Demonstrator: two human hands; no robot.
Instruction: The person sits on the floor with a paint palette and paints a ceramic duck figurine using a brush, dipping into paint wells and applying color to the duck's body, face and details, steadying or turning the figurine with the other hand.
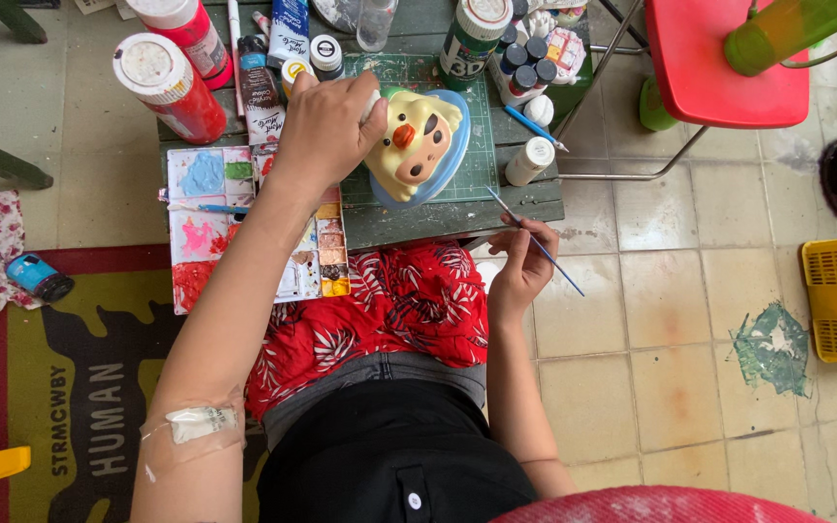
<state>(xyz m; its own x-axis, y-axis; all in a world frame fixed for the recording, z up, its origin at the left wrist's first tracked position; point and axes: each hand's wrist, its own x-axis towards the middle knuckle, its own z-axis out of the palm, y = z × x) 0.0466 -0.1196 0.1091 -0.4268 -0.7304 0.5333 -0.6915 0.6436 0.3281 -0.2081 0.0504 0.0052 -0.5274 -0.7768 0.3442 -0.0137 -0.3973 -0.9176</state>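
Left hand clasping yellow chick-shaped ceramic figurine, just right of its knuckles; right hand pinching thin blue-handled paintbrush. Best kept steady, bristles lightly loaded from paint-smeared white palette below the left wrist.

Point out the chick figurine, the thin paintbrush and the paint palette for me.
chick figurine (412,145): head view, on its yellow face.
thin paintbrush (556,263): head view, on the blue handle below the right hand.
paint palette (203,208): head view, on a bare rim between wells.
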